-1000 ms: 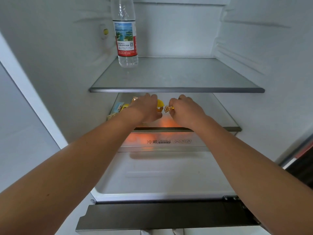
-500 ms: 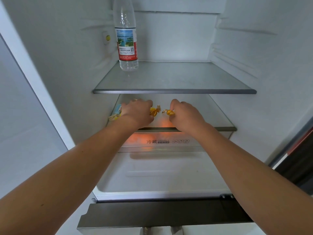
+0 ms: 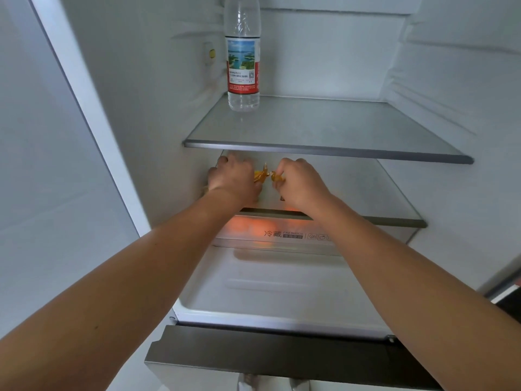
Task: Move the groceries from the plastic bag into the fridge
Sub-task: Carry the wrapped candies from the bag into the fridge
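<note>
Just beneath the upper glass shelf [image 3: 324, 151], inside the fridge [image 3: 158, 88]: the left hand [image 3: 234, 177] and the right hand [image 3: 300, 184], backs up, side by side, near each other without touching. Fingers of the left hand curled downward, gripping a gold-wrapped sweet [image 3: 259, 176], twisted wrapper end poking out on the thumb side. Fingers of the right hand likewise clenched, pinching a second gold-wrapped sweet [image 3: 277, 178] between thumb and forefinger. Wrapper ends of the two sweets almost meeting in the gap between the hands.

Both sweets held over the lower glass shelf [image 3: 394, 221], one level below the upper glass shelf and toward its left half; contact with that lower surface not discernible.

On top of the upper glass shelf, at its back left corner: water bottle [image 3: 243, 60], upright, clear, with a red-and-white label bearing a lake scene. Left of the bottle, above the upper glass shelf, a small yellow button [image 3: 211, 53] on the fridge's side wall.

Two levels below the upper glass shelf: translucent crisper drawer [image 3: 284, 236], printed front, blurred orange shapes glowing through. Farther below, nearest the camera, a dark grey ledge [image 3: 267, 354] across the cabinet's front.
</note>
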`<action>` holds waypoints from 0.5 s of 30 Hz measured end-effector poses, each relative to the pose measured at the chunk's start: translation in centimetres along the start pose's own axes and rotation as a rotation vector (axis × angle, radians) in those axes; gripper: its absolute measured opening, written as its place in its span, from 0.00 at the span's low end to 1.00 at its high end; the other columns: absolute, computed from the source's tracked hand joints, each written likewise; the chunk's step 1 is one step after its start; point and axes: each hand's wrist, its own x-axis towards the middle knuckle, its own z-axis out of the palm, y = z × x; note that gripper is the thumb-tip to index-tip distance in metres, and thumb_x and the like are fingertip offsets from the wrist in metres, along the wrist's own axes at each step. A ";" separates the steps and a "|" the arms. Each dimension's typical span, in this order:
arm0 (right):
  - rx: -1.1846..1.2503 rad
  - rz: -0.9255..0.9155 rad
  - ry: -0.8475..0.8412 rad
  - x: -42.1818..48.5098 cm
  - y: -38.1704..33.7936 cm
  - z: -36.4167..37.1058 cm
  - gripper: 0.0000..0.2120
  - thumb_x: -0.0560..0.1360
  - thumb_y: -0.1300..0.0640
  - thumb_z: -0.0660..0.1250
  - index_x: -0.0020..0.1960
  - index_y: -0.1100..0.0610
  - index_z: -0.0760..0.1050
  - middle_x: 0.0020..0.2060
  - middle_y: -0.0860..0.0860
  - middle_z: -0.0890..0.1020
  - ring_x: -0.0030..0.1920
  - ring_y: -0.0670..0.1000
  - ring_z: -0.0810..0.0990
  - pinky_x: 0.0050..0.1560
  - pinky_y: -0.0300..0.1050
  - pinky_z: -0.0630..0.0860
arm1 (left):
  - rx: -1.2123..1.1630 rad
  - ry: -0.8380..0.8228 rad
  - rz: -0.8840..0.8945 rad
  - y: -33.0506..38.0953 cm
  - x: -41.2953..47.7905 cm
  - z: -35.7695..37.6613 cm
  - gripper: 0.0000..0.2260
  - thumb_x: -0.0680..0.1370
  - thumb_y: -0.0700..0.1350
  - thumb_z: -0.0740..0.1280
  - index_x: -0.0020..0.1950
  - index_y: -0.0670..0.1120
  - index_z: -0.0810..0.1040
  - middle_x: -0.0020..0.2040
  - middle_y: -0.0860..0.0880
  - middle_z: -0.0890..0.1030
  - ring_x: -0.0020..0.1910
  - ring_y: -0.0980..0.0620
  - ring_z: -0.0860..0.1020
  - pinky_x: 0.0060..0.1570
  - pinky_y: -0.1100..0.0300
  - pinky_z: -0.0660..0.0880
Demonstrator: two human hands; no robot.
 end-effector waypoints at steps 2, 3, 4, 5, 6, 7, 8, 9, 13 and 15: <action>0.034 0.009 -0.011 0.2 0.0 0.1 0.07 0.79 0.57 0.67 0.56 0.56 0.78 0.52 0.54 0.76 0.48 0.55 0.77 0.47 0.45 0.73 | -0.026 -0.018 0.010 -0.2 -0.4 -0.3 0.28 0.76 0.60 0.65 0.72 0.48 0.68 0.65 0.39 0.69 0.64 0.39 0.69 0.53 0.47 0.72; 0.050 0.012 -0.016 0.2 -0.1 0.1 0.08 0.79 0.57 0.67 0.57 0.56 0.78 0.53 0.55 0.76 0.49 0.55 0.77 0.48 0.45 0.73 | -0.028 -0.030 0.022 -0.3 -0.7 -0.6 0.30 0.75 0.61 0.66 0.73 0.47 0.67 0.66 0.39 0.69 0.64 0.39 0.69 0.54 0.46 0.72; 0.065 0.016 -0.026 0.3 -0.1 0.0 0.09 0.79 0.58 0.67 0.59 0.56 0.78 0.54 0.55 0.77 0.50 0.55 0.77 0.49 0.45 0.73 | -0.027 -0.042 0.036 -0.4 -1.2 -0.9 0.32 0.75 0.61 0.67 0.74 0.48 0.65 0.66 0.39 0.68 0.65 0.38 0.68 0.55 0.46 0.72; 0.081 0.019 -0.040 0.2 -0.1 0.0 0.11 0.79 0.59 0.67 0.61 0.56 0.78 0.56 0.55 0.77 0.52 0.55 0.77 0.50 0.45 0.73 | -0.035 -0.052 0.047 -0.5 -1.9 -1.1 0.33 0.74 0.61 0.67 0.75 0.48 0.64 0.67 0.39 0.67 0.65 0.38 0.67 0.57 0.45 0.72; 0.097 0.019 -0.055 0.2 -0.2 -0.2 0.13 0.79 0.60 0.67 0.63 0.56 0.77 0.57 0.55 0.77 0.54 0.55 0.78 0.52 0.44 0.73 | -0.055 -0.057 0.055 -0.7 -2.6 -1.4 0.34 0.74 0.60 0.68 0.75 0.48 0.64 0.67 0.39 0.67 0.65 0.38 0.67 0.59 0.44 0.73; 0.111 0.014 -0.072 0.1 -0.3 -0.3 0.15 0.79 0.60 0.67 0.65 0.56 0.77 0.59 0.56 0.77 0.56 0.56 0.77 0.53 0.44 0.73 | -0.082 -0.063 0.056 -0.8 -3.3 -1.6 0.33 0.74 0.60 0.68 0.75 0.49 0.63 0.67 0.39 0.67 0.66 0.37 0.66 0.61 0.43 0.73; 0.123 0.005 -0.088 0.0 -0.4 -0.4 0.16 0.79 0.60 0.67 0.66 0.56 0.76 0.60 0.56 0.77 0.58 0.56 0.77 0.54 0.43 0.72 | -0.110 -0.067 0.052 -1.1 -4.1 -1.8 0.33 0.74 0.59 0.67 0.76 0.49 0.63 0.67 0.39 0.67 0.66 0.37 0.66 0.62 0.42 0.72; 0.130 -0.005 -0.102 0.0 -0.5 -0.5 0.16 0.79 0.61 0.67 0.66 0.55 0.76 0.61 0.56 0.76 0.59 0.56 0.77 0.55 0.43 0.71 | -0.133 -0.068 0.045 -1.3 -4.9 -1.9 0.33 0.75 0.59 0.67 0.76 0.49 0.62 0.68 0.39 0.67 0.66 0.36 0.66 0.64 0.42 0.72; 0.134 -0.042 -0.116 0.1 -1.8 -0.6 0.13 0.79 0.62 0.66 0.62 0.56 0.79 0.59 0.57 0.79 0.59 0.56 0.77 0.55 0.45 0.71 | -0.173 -0.068 0.056 -1.7 -8.3 -2.7 0.34 0.76 0.58 0.67 0.77 0.46 0.61 0.68 0.39 0.66 0.67 0.35 0.66 0.66 0.44 0.70; 0.135 -0.040 -0.106 0.4 -2.5 -0.5 0.10 0.79 0.63 0.66 0.58 0.58 0.81 0.55 0.57 0.81 0.55 0.56 0.78 0.52 0.45 0.73 | -0.180 -0.064 0.069 -1.8 -9.6 -3.0 0.32 0.77 0.58 0.67 0.75 0.44 0.63 0.69 0.39 0.66 0.68 0.35 0.66 0.67 0.45 0.69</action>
